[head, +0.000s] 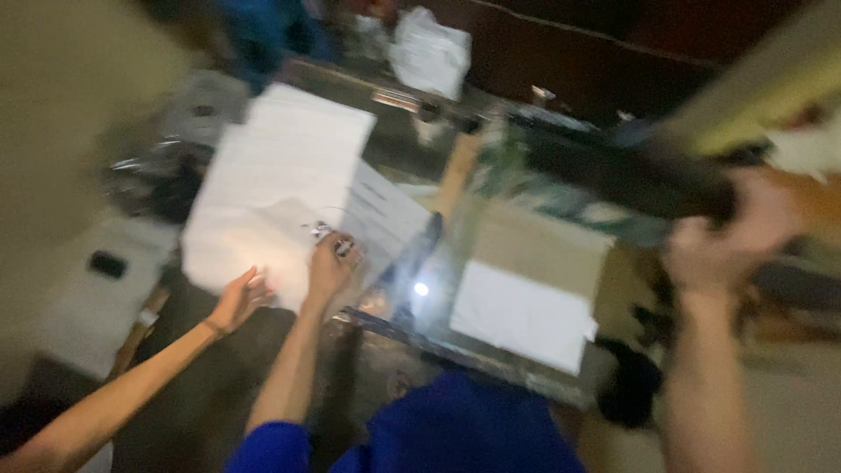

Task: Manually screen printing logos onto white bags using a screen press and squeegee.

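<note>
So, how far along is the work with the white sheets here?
Done: one white sheet lies on the flat bed. In hand: left hand rests on the paper stack, right hand grips the dark bar. Left: several sheets remain stacked; blur hides more.

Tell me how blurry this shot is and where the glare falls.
Head view: motion blur smears everything, worst at the right hand and the dark bar it grips. The room is dim. A small bright glare spot sits on the glass, and the white paper is washed out.
</note>
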